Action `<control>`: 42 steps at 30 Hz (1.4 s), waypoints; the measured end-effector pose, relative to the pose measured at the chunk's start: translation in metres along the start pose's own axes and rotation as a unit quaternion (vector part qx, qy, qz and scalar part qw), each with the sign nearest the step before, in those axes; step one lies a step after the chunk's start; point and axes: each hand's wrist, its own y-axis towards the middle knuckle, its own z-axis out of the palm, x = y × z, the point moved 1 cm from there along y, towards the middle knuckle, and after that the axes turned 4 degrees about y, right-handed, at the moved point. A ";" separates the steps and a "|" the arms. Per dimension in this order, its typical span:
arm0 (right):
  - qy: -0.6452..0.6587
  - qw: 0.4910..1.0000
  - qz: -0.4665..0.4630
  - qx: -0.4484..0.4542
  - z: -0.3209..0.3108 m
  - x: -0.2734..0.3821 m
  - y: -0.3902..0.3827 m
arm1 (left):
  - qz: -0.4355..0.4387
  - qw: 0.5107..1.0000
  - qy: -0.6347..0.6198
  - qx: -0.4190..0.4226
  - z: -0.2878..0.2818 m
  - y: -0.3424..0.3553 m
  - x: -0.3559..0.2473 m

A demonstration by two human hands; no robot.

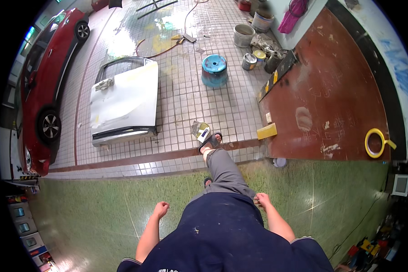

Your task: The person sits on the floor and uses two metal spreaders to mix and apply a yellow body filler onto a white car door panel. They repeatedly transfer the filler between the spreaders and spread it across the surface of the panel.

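Observation:
My left hand (161, 210) hangs beside my body over the green floor, its fingers curled in and nothing visible in them. On the other side my right hand (262, 199) is also curled, close against the grey trousers (226, 170); no held object shows. One sandaled foot (211, 141) is forward on the tiles, beside a crumpled sheet or bag with a small white and dark item (204, 133) on it. Farther ahead a white car door panel (126, 99) lies raised off the floor, with a grey crumpled rag (104, 84) on it.
A blue paint-stained stool (214, 70) stands ahead. To the right is a brown board or tabletop (322, 95) with a yellow tape roll (375, 143) and yellow block (267, 131). Buckets (244, 35) and cans (249, 61) crowd behind it. A red car (50, 72) stands left; a hose (161, 53) crosses the tiles.

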 end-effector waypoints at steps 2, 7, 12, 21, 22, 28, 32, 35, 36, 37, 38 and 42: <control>-0.035 0.999 0.025 -0.021 -0.030 0.002 -0.012 | 0.000 1.000 -0.020 0.016 0.012 -0.009 -0.026; -0.163 0.985 -0.038 -0.030 -0.031 0.089 0.047 | 0.023 0.994 -0.111 -0.014 -0.018 0.045 -0.127; -0.294 0.955 -0.016 -0.024 -0.019 0.275 0.070 | -0.068 0.992 -0.094 0.048 -0.020 0.057 -0.181; -0.038 0.977 -0.204 0.058 0.008 0.625 0.070 | 0.053 0.976 -0.210 -0.018 -0.128 0.074 -0.459; -0.039 0.975 -0.211 0.060 0.017 0.644 0.068 | 0.069 0.968 -0.241 -0.028 -0.142 0.073 -0.490; -0.103 0.979 -0.163 0.062 0.026 0.647 0.090 | 0.085 0.971 -0.208 -0.081 -0.197 0.079 -0.570; -0.193 0.978 -0.065 0.053 0.002 0.608 0.089 | 0.033 0.983 -0.149 -0.106 -0.192 0.100 -0.502; -0.205 0.978 0.012 0.028 -0.026 0.595 0.090 | -0.037 0.974 -0.209 -0.081 -0.181 0.108 -0.445; -0.195 0.980 0.036 0.014 -0.036 0.595 0.093 | -0.070 0.962 -0.254 -0.071 -0.176 0.109 -0.432; -0.193 0.980 0.043 0.002 -0.037 0.607 0.093 | -0.090 0.957 -0.266 -0.065 -0.173 0.108 -0.424; -0.192 0.980 0.052 -0.009 -0.036 0.618 0.093 | -0.111 0.952 -0.278 -0.061 -0.173 0.106 -0.414; -0.226 0.973 -0.005 -0.045 -0.021 0.683 0.107 | -0.136 0.959 -0.243 -0.047 -0.181 0.111 -0.413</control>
